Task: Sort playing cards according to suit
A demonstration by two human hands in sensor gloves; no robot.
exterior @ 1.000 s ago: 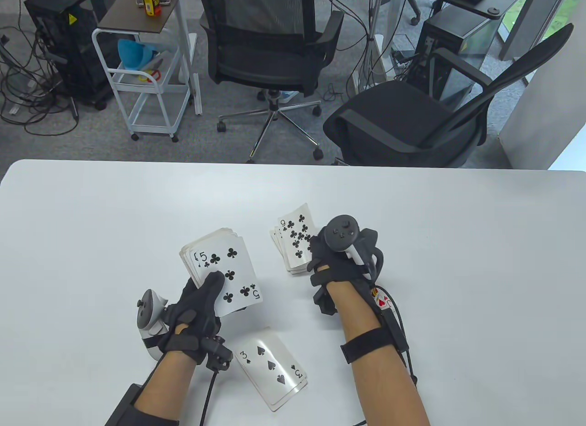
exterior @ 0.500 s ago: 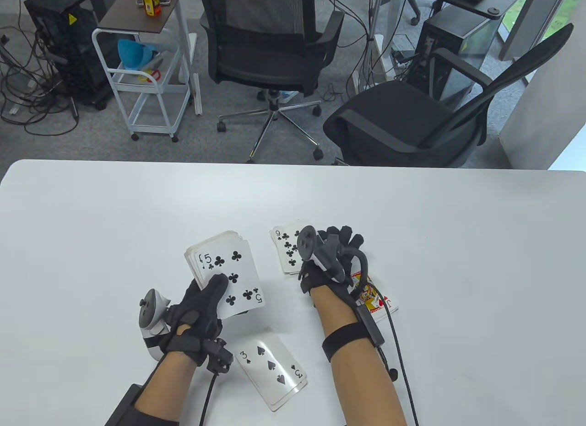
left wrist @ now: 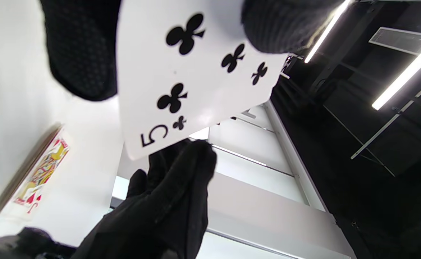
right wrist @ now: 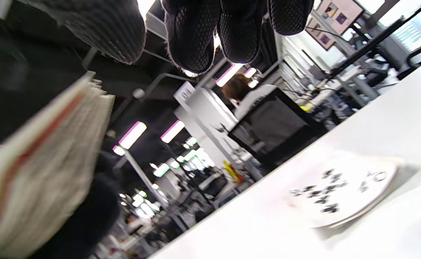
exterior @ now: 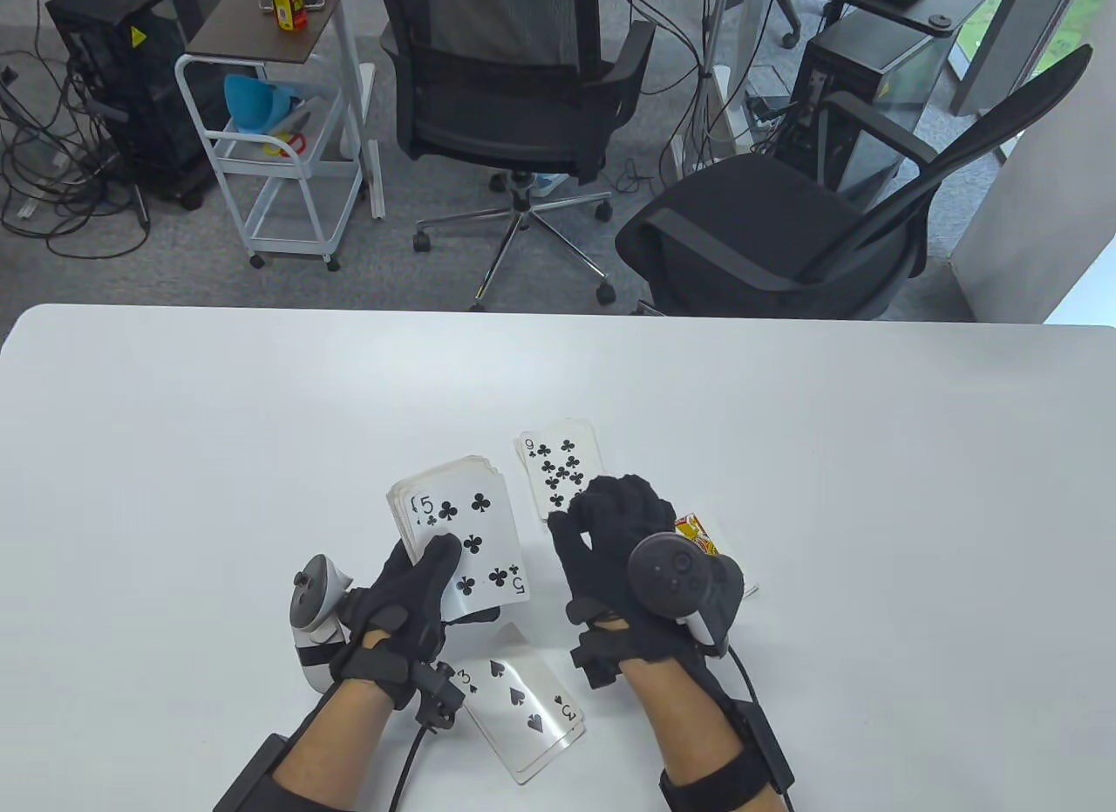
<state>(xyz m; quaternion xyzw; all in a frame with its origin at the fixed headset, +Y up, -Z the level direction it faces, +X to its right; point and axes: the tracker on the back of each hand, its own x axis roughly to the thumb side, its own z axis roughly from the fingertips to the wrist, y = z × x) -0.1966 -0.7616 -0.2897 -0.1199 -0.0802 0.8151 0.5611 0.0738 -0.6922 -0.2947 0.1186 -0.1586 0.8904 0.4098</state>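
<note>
Holding a fanned stack of unsorted cards (exterior: pixel 453 533) above the table (exterior: pixel 174 428), the left hand (exterior: pixel 397 598) is gripping it with the thumb curled over the face; the five of clubs (left wrist: pixel 192 75) is showing on top. The right hand (exterior: pixel 615 537) is hovering just beside that stack with fingers loosely curled and nothing in them, seemingly about to take the five. Three sorted piles are lying face up near the hands: a clubs pile (exterior: pixel 562 467) topped by a nine, a spades pile (exterior: pixel 523 707) topped by a three, and a red-suited pile (exterior: pixel 702 537) showing a jack, mostly hidden behind the right hand. The sorting appears to be partway along, since a thick stack is waiting in the left hand.
</note>
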